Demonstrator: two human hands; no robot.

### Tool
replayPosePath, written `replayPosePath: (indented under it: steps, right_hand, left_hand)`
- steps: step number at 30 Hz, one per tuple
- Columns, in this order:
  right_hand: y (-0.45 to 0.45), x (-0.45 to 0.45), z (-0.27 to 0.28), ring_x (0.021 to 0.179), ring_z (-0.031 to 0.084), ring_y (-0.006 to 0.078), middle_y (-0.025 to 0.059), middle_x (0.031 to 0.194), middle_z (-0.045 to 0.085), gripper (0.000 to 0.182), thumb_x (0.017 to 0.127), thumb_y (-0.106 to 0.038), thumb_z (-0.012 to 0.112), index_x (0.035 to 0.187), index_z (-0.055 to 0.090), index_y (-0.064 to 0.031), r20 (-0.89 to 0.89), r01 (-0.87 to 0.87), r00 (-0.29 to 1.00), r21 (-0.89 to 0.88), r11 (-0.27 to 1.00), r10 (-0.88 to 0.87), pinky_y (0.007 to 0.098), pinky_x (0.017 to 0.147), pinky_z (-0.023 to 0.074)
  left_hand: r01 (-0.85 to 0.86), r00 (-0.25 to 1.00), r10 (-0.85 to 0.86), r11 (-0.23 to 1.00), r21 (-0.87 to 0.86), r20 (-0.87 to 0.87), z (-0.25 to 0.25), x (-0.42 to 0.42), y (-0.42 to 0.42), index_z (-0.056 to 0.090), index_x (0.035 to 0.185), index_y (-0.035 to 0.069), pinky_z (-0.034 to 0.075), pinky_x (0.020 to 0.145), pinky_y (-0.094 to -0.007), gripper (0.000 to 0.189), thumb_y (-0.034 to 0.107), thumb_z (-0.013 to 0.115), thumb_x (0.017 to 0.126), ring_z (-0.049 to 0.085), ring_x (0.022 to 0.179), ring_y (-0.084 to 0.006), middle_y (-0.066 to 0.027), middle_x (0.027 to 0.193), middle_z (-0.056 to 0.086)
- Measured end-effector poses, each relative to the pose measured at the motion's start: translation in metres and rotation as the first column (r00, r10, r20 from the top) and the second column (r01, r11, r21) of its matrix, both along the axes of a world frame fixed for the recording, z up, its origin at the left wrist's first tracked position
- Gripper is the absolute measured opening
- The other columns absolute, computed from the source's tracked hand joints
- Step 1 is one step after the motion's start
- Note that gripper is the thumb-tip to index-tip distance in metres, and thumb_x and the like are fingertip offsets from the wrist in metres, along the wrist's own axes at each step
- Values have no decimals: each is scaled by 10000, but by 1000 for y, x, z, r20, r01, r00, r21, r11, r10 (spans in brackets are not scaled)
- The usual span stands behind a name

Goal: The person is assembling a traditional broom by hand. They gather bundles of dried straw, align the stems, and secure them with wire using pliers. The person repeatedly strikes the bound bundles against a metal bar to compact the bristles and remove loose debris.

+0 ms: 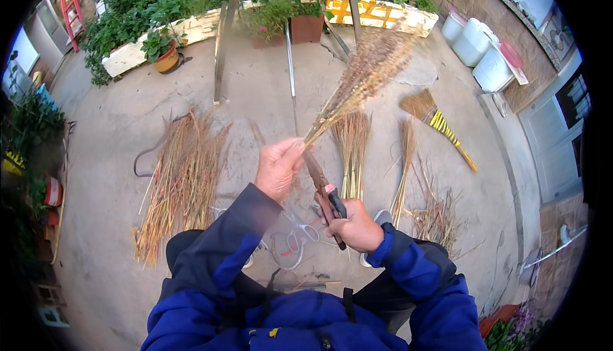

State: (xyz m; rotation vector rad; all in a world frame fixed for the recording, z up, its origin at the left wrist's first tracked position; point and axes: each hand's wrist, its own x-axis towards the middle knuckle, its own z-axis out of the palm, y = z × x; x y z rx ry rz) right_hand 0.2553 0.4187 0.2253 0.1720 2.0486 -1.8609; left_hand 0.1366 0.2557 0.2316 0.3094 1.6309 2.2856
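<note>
My left hand point(279, 169) pinches the stalk ends of a small bunch of dry seed-headed broom straw point(366, 70). The bunch fans out up and to the right, and its tips are blurred. My right hand point(357, 226) grips a hand tool point(318, 178) with rusty brown metal and a black grip. The tool's upper end lies close by the stalk ends; whether it touches them I cannot tell. Below, on the concrete between my feet, lie white-handled scissors point(302, 237). A neat bundle of straw point(352, 150) rests just beyond my right hand.
A large straw pile point(184, 178) lies to the left. On the right are a thin bundle point(404, 164), loose scraps point(436, 219) and a finished broom point(436, 118) with yellow-and-black binding. Metal frame legs point(222, 54) stand ahead, with a slim metal rod point(290, 63) between them. Planters point(201, 30) line the back.
</note>
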Motion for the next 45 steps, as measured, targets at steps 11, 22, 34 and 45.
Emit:
replayPosePath:
  steps: [11, 22, 34, 45]
  right_hand:
    - [25, 16, 41, 807, 528, 228, 96, 981, 544, 633, 627, 62, 487, 1242, 373, -40, 435, 156, 858, -725, 671, 271, 322, 649, 446]
    - [20, 12, 47, 814, 589, 236, 121, 985, 568, 564, 620, 36, 519, 1182, 477, 4, 427, 123, 868, -680, 723, 254, 262, 551, 428]
    - [27, -16, 16, 857, 575, 384, 217, 900, 585, 383, 740, -2, 588, 1121, 545, -6, -524, 342, 825, 760, 552, 210, 437, 697, 468]
    - [15, -17, 12, 810, 552, 361, 176, 879, 536, 387, 715, 2, 601, 1089, 503, 7, -493, 389, 819, 853, 348, 293, 448, 626, 472]
  left_hand:
    - [126, 958, -178, 966, -225, -227, 16, 0, -4, 663, 1042, -21, 312, 512, -203, 223, 122, 542, 921, 382, 583, -29, 47, 657, 490]
    - [123, 992, -124, 990, -71, -3, 13, -1, -7, 624, 1029, -28, 274, 454, -195, 263, 191, 495, 960, 324, 498, -35, 36, 614, 426]
    - [13, 939, -73, 984, 176, 335, 4, -4, -11, 549, 1075, 6, 295, 395, -188, 260, 224, 435, 990, 340, 443, -40, 15, 630, 448]
    - [6, 956, -26, 998, 68, 292, 7, 4, -6, 587, 1036, -2, 273, 391, -170, 241, 189, 452, 977, 326, 444, -27, 22, 633, 444]
